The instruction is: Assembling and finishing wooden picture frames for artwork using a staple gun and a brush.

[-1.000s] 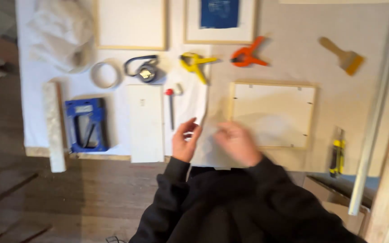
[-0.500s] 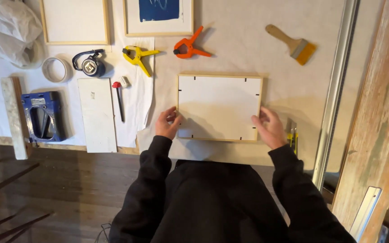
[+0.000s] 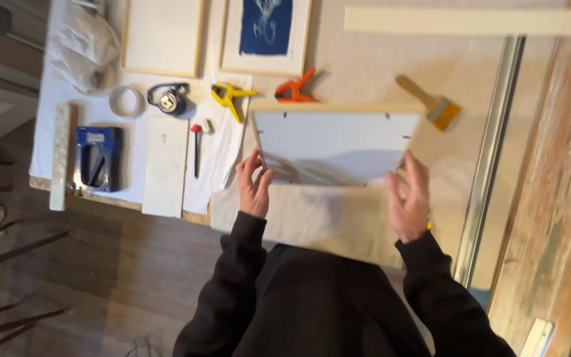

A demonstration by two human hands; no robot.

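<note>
Hands grip a wooden picture frame (image 3: 336,145) by its two sides: the left hand (image 3: 254,186) pinches the left edge, the right hand (image 3: 410,198) clasps the right edge. It is tilted up off the cloth-covered tabletop (image 3: 365,59), back facing the person, below the orange clamp (image 3: 293,88) and yellow clamp (image 3: 230,98). Likely mid-turn; laying it flat needs an even, two-handed lowering.

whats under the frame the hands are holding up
The wooden frame, held at its sides by the left hand and right hand, is tilted over a beige cloth. Anything behind its upper part is hidden.
</note>
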